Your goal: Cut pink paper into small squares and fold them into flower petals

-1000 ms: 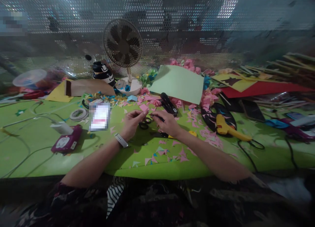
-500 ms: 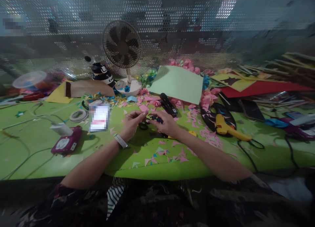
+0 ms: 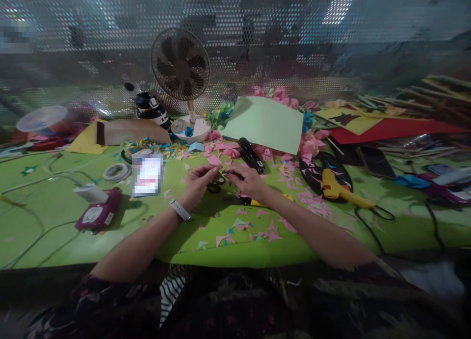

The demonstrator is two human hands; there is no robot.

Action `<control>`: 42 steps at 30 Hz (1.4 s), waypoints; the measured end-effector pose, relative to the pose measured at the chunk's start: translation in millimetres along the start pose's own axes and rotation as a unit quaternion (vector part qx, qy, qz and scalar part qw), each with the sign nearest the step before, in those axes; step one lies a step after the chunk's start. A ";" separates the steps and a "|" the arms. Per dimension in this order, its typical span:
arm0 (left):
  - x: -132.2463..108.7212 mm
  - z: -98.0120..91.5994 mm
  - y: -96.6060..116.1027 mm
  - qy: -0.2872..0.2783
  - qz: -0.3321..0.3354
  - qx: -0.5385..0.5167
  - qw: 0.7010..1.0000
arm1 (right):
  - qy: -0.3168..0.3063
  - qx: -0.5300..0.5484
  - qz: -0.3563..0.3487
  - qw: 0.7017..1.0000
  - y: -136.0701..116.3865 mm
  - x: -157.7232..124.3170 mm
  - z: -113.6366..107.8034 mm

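Observation:
Over the middle of the green table, my left hand is closed in a pinch, thumb against fingers, with a white-banded watch on the wrist. Facing it, my right hand is pinched too, its fingertips close to the left ones. Whatever small dark thing is between the fingertips is too small to name. Just below them lie black loops like scissor handles. A yellow and black tool lies partly under my right wrist. Behind the fingers are a pink paper piece and a black stapler.
A pale green sheet and a fan stand at the back. A yellow glue gun rests on a black plate at right. At left are a phone, a tape roll and a purple power block. Paper scraps lie about.
A dark blue thing at my right fingers no longer shows. My right fingers have shifted slightly and the yellow and black tool below shows more. My left hand is nearly still.

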State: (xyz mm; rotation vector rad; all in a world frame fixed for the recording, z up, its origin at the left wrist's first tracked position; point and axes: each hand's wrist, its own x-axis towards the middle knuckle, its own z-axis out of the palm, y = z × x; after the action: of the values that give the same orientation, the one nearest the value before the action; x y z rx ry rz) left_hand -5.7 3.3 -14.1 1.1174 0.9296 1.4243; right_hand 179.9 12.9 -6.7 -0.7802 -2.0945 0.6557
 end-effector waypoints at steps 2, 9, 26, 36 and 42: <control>-0.3 -0.1 0.3 0.002 0.009 0.007 1.000 | -0.003 0.003 0.015 1.000 -1.3 -0.6 0.7; -0.1 -2.2 -1.1 -0.002 0.013 0.013 1.000 | -0.003 -0.010 0.011 1.000 -2.2 0.5 0.1; 6.9 -2.8 0.4 0.053 -0.010 -0.037 0.998 | -0.020 -0.055 0.034 0.998 -0.3 1.2 -0.9; 16.2 -12.1 9.9 0.059 0.005 -0.012 0.998 | 0.060 0.006 0.120 0.991 -5.3 1.4 -8.0; 4.0 -2.0 7.8 -0.018 0.026 0.064 0.997 | 0.076 -0.060 0.040 0.994 -8.2 0.0 -9.7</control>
State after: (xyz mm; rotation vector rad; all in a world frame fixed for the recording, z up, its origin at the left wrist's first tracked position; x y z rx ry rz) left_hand -9.7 6.2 -6.6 1.2666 0.9821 1.3981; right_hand 185.3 9.2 4.2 -0.9564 -1.9861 0.5001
